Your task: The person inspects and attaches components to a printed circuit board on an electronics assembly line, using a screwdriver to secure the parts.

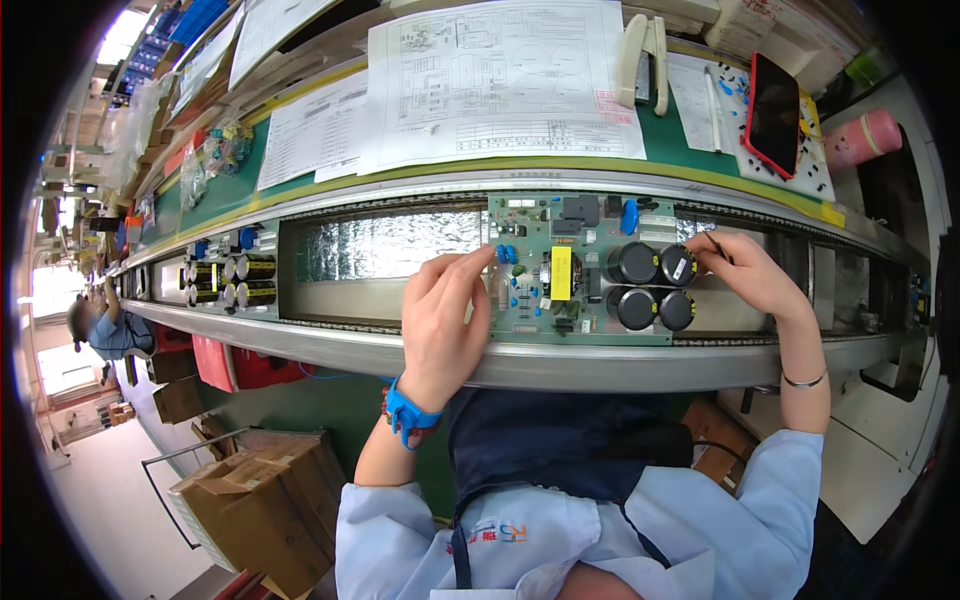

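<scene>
A green circuit board [600, 335] lies across the metal conveyor rails in front of me. It carries a yellow-wrapped transformer [561, 273], round black capacitors [636, 262] and a tall blue disc component [629, 216]. At the board's left edge, my left hand [445, 305] has its fingertips drawn together against small blue disc components [507, 254]; whether they pinch one is hidden. My right hand [750, 272] is closed at the right side, beside the upper right capacitor [679, 264]. A slim dark piece [717, 247] shows between its fingers, its kind unclear.
Another board with capacitors [235, 270] sits left on the conveyor [380, 340]. Beyond the rail lie drawing sheets [500, 90], a beige clamp-like tool [645, 60], a white pen [712, 110], a red-edged phone [772, 115] and a pink bottle [865, 138]. A co-worker [115, 325] is far left.
</scene>
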`<state>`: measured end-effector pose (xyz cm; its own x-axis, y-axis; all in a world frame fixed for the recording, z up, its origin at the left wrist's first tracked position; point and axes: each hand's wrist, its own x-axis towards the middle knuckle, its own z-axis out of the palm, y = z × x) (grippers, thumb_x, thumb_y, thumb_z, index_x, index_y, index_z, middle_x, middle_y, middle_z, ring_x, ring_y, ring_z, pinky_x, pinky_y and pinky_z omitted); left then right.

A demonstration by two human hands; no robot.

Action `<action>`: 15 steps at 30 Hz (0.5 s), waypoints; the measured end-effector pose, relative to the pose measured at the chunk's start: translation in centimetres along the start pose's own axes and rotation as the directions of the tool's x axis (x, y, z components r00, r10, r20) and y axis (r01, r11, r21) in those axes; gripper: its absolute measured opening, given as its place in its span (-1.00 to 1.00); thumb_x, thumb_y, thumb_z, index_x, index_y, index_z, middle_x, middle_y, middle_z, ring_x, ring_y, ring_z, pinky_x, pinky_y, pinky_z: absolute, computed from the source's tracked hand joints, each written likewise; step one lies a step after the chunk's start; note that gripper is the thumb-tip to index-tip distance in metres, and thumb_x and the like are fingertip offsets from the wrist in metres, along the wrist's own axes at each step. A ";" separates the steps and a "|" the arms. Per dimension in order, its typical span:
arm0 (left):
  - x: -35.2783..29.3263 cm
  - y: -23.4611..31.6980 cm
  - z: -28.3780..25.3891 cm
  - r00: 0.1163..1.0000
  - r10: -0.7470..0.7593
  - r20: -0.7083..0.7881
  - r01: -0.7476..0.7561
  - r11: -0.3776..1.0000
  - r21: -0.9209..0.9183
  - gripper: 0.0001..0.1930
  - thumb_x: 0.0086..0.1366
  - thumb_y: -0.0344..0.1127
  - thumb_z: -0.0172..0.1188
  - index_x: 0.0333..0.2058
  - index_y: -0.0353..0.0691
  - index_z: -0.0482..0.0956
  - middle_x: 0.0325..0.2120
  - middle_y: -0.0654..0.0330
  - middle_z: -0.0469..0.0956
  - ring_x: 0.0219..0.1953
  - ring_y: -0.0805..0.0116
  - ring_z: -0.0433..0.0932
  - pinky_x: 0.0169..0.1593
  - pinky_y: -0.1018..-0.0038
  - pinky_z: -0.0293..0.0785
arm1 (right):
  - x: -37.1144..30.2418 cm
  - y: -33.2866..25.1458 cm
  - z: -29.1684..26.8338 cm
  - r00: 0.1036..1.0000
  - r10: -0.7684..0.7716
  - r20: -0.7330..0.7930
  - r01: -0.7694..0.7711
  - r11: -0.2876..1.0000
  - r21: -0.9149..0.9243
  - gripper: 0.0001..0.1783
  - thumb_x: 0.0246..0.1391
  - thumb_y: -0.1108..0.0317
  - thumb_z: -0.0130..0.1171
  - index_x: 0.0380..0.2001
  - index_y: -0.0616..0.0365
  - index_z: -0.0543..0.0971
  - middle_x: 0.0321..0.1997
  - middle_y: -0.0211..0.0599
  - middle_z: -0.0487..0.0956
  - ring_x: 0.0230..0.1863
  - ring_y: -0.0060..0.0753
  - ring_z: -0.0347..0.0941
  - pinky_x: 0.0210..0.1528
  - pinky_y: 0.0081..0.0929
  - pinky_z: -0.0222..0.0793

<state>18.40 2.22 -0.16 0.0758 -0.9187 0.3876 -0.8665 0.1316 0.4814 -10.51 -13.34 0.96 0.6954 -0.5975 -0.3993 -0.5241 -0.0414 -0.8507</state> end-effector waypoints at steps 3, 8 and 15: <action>0.0 -0.1 0.0 0.999 -0.037 -0.020 0.036 0.998 -0.051 -0.62 -0.02 -0.67 0.04 -0.17 -0.26 0.50 -0.30 0.15 0.52 -0.22 0.18 0.46 -0.19 0.42 0.38 | 0.5 -0.5 0.2 1.000 -0.015 0.022 0.015 1.000 0.012 -0.77 0.14 0.50 -0.16 -0.20 0.38 0.44 -0.41 -0.25 0.51 -0.32 -0.49 0.47 -0.22 -0.55 0.36; 0.3 -0.4 0.3 0.998 0.041 0.040 -0.040 0.998 -0.041 -0.63 -0.02 -0.63 0.06 -0.17 -0.25 0.46 -0.21 0.14 0.53 -0.21 0.22 0.48 -0.16 0.38 0.34 | 0.6 0.5 0.1 1.000 -0.008 0.014 0.007 0.998 0.064 -0.77 0.14 0.51 -0.17 -0.21 0.37 0.45 -0.40 -0.26 0.50 -0.33 -0.50 0.46 -0.21 -0.56 0.35; 0.8 0.4 0.7 0.993 0.065 0.100 -0.061 0.997 -0.040 -0.66 -0.03 -0.65 0.05 -0.21 -0.28 0.46 -0.20 0.14 0.53 -0.22 0.20 0.48 -0.17 0.38 0.36 | 0.2 1.2 0.0 0.999 -0.012 -0.030 0.015 0.995 0.095 -0.78 0.14 0.52 -0.18 -0.23 0.35 0.45 -0.40 -0.29 0.49 -0.34 -0.52 0.42 -0.22 -0.57 0.34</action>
<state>17.79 1.30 -0.20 -0.0304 -0.9409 0.3373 -0.8491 0.2024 0.4879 -10.97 -13.54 -0.14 0.6865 -0.6210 -0.3782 -0.4641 0.0262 -0.8854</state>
